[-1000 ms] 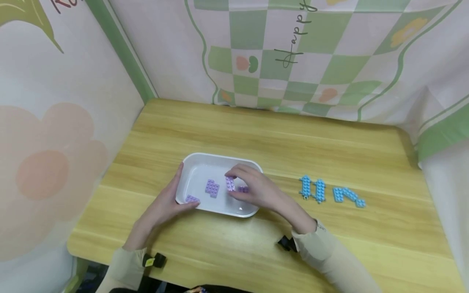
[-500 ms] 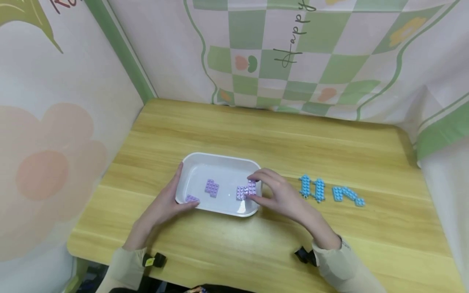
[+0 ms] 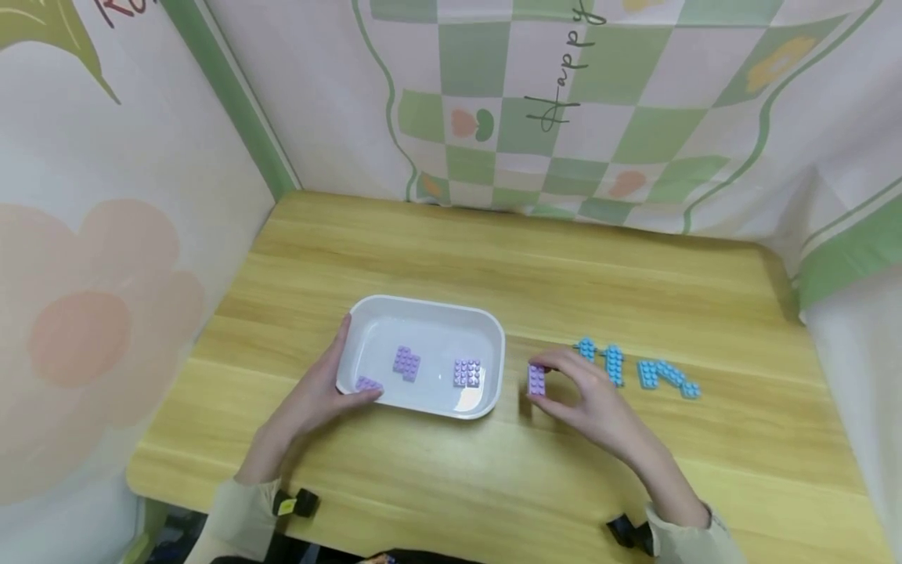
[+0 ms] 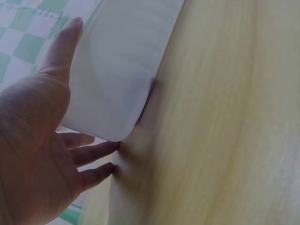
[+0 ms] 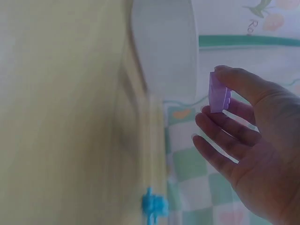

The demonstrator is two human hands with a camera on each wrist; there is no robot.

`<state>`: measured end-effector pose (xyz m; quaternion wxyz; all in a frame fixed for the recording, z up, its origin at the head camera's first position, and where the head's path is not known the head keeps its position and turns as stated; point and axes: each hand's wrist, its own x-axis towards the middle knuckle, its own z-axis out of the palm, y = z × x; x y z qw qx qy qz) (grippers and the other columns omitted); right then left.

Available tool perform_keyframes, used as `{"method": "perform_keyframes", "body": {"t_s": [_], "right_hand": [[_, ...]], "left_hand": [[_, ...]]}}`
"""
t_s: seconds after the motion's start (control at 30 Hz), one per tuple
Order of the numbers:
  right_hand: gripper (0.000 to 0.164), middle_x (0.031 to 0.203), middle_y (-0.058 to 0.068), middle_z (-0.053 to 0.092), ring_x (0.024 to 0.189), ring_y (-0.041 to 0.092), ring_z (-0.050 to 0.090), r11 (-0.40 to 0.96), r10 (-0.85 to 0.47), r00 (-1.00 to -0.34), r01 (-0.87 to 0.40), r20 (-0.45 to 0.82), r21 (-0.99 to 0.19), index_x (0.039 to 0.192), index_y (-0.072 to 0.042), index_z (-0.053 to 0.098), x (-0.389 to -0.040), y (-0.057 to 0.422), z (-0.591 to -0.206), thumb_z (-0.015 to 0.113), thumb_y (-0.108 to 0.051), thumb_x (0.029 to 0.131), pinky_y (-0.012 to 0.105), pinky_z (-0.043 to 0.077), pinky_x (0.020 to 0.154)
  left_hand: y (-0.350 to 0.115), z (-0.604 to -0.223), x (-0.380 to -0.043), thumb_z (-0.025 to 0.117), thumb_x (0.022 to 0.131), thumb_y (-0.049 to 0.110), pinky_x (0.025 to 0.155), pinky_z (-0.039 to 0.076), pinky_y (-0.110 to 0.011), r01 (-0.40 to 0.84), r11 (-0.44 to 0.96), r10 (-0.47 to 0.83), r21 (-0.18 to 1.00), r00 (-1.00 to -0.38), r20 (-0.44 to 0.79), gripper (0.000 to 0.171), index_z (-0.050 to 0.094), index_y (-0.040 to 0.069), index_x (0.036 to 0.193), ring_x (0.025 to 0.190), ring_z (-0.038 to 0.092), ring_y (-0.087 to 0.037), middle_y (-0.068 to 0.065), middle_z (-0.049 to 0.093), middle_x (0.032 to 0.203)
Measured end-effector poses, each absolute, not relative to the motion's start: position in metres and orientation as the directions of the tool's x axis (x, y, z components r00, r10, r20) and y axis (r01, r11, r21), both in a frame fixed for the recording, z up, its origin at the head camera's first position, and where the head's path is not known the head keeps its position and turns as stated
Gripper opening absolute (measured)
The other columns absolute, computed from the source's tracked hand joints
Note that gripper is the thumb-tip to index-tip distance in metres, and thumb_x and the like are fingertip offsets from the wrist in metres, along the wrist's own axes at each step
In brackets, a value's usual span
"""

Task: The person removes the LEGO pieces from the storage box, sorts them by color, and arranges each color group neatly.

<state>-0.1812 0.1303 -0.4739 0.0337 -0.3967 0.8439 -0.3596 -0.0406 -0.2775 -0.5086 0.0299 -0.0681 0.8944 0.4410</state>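
Note:
A white rectangular tray (image 3: pixel 423 301) stands on the table, with my left hand (image 3: pixel 324 392) holding its left end. The left thumb lies over the near rim, and the fingers touch the outer wall in the left wrist view. Inside are purple building bricks: an offset joined piece (image 3: pixel 406 363), a squarish group (image 3: pixel 467 373) and one more (image 3: pixel 368 383) partly behind the thumb. Beyond the tray's right side, my right hand (image 3: pixel 592 399) pinches a purple building brick (image 3: pixel 536 380) between thumb and fingers, above the table in the right wrist view (image 5: pixel 219 92).
To the right lie blue building-brick pieces: two long ones with side pegs (image 3: pixel 586 349) (image 3: pixel 615 365), partly behind the right hand, and an angled chain (image 3: pixel 669 373). Wooden tabletop (image 3: pixel 451 486) surrounds everything; a checked curtain (image 3: pixel 550 117) hangs along the back edge.
My right hand has lifted the purple brick out of the tray and carried it right, past the rim. The left hand has stayed on the tray.

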Motion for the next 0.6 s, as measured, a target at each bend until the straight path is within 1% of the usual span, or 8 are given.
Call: {"method": "perform_keyframes", "body": {"t_s": [0.17,0.27,0.43,0.6], "right_hand": [[0.052,0.123,0.004,0.079,0.104,0.02,0.073,0.443,-0.669,-0.708,-0.623,0.225,-0.645,0.129,-0.006,0.075,-0.176,0.15,-0.483,0.094,-0.001,0.081,0.035,0.068,0.09],[0.051,0.119,0.006,0.079,0.097,0.017,0.071,0.457,-0.657,-0.72,-0.617,0.224,-0.641,0.127,-0.004,0.075,-0.175,0.159,-0.488,0.095,-0.001,0.079,0.028,0.066,0.083],[0.052,0.115,0.005,0.079,0.095,0.018,0.071,0.516,-0.625,-0.755,-0.591,0.2,-0.62,0.126,-0.005,0.076,-0.175,0.17,-0.496,0.096,-0.005,0.078,0.025,0.063,0.082],[0.051,0.114,0.004,0.076,0.092,0.018,0.071,0.537,-0.621,-0.77,-0.555,0.148,-0.636,0.125,-0.005,0.076,-0.174,0.177,-0.5,0.096,-0.004,0.079,0.023,0.063,0.079]], "left_hand": [[-0.277,-0.508,-0.04,0.095,0.087,0.035,0.132,0.033,-0.067,-0.169,0.604,-0.103,0.779,-0.986,-0.134,0.136,-0.004,0.012,0.178,0.158,0.041,-0.054,-0.024,0.015,0.183],[-0.277,-0.508,-0.04,0.095,0.086,0.034,0.133,0.032,-0.067,-0.177,0.598,-0.109,0.782,-0.984,-0.139,0.136,-0.004,0.013,0.178,0.159,0.039,-0.053,-0.023,0.014,0.184],[-0.277,-0.507,-0.04,0.095,0.086,0.033,0.132,0.032,-0.067,-0.173,0.594,-0.108,0.785,-0.985,-0.135,0.136,-0.004,0.012,0.178,0.158,0.042,-0.053,-0.023,0.015,0.184],[-0.277,-0.509,-0.04,0.095,0.086,0.033,0.132,0.034,-0.067,-0.167,0.6,-0.105,0.782,-0.986,-0.131,0.136,-0.004,0.012,0.178,0.157,0.044,-0.053,-0.023,0.016,0.183]]}}
